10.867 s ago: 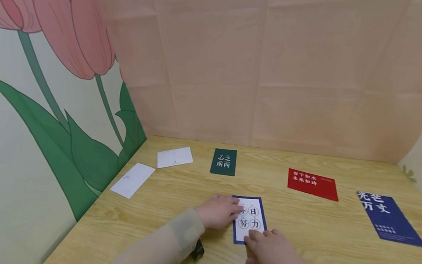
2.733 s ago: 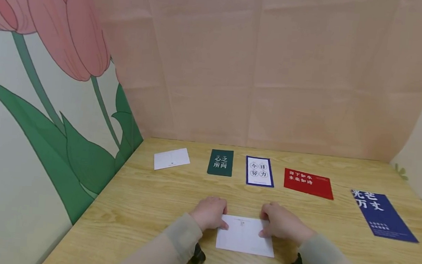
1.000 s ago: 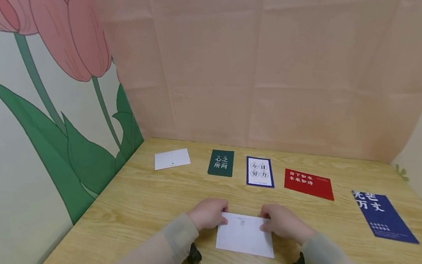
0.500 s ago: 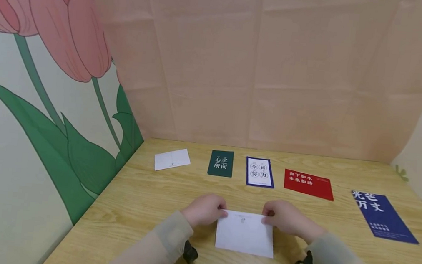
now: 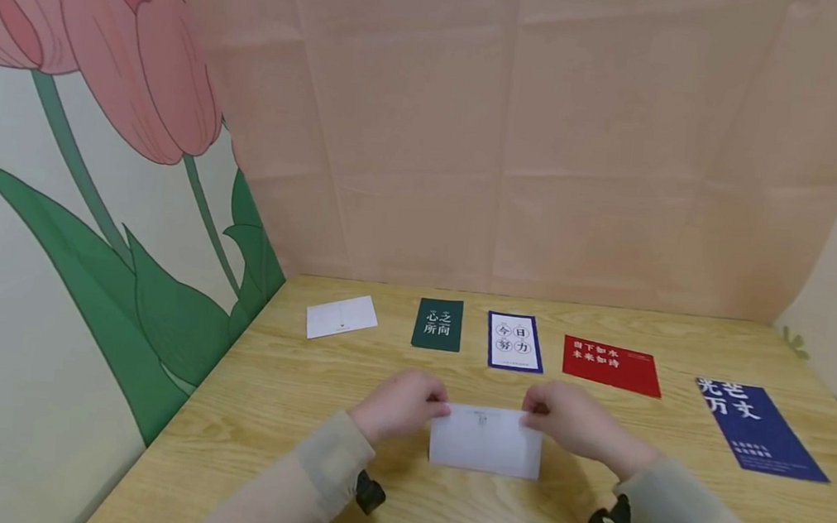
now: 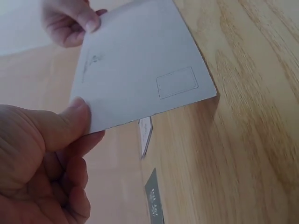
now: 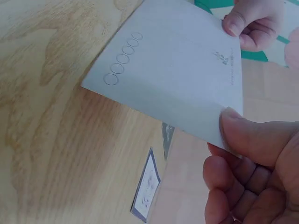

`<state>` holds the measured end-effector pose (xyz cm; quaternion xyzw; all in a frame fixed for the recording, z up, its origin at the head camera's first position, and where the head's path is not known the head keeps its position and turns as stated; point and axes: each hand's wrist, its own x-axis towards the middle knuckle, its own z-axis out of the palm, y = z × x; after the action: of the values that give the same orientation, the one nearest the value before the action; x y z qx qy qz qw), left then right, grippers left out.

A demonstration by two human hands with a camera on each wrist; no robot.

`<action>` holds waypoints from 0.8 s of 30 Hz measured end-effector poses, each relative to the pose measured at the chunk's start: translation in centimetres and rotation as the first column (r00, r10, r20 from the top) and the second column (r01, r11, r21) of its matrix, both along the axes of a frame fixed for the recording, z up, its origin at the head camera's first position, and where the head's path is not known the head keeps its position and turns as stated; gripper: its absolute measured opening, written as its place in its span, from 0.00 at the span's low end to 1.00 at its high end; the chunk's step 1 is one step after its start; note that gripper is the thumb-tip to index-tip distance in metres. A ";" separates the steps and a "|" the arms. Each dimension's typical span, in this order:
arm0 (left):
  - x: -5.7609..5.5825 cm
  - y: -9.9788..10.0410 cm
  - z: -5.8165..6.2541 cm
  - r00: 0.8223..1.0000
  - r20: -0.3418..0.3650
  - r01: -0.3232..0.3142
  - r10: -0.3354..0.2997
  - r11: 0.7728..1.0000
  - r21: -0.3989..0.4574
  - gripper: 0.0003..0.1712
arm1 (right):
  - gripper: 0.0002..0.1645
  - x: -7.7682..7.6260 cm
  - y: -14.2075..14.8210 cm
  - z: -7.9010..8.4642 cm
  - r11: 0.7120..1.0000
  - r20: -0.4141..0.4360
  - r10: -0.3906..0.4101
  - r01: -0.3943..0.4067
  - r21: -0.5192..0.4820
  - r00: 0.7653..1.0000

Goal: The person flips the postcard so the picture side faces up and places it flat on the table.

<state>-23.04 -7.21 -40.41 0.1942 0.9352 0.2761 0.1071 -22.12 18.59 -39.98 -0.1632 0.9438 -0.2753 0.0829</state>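
Observation:
A white postcard [image 5: 486, 444] is held up at a tilt in front of me, its far edge raised and its near edge low by the table. My left hand [image 5: 402, 405] pinches the far left corner between thumb and fingers. At the far right corner my right hand [image 5: 584, 424] does the same. The side facing me carries a small printed emblem; a stamp box shows on the postcard [image 6: 140, 60] in the left wrist view, and a row of circles on the postcard [image 7: 173, 70] in the right wrist view. Its other side is hidden.
Along the back of the wooden table [image 5: 287, 399] lie a white postcard [image 5: 341, 316], a green card [image 5: 438, 324], a blue-bordered white card [image 5: 515, 341] and a red card [image 5: 612, 365]. A blue card [image 5: 762, 429] lies at the right. A cloth [image 5: 504, 136] hangs behind.
Earlier the hands were at the blue-bordered card, which now lies in the back row. The white postcard from the left is now in both hands; its far edge has just risen off the table.

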 end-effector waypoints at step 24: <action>0.5 -1.3 0.2 0.808 -0.472 0.234 -0.353 0.927 -0.293 0.03 | 0.08 1.7 0.1 0.1 0.940 -0.469 0.284 -0.145 0.310 0.837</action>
<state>-22.59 -8.53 -40.19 0.3910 0.9122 0.0880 -0.0853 -20.46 18.72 -39.93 -0.3227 0.9355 -0.0842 -0.1166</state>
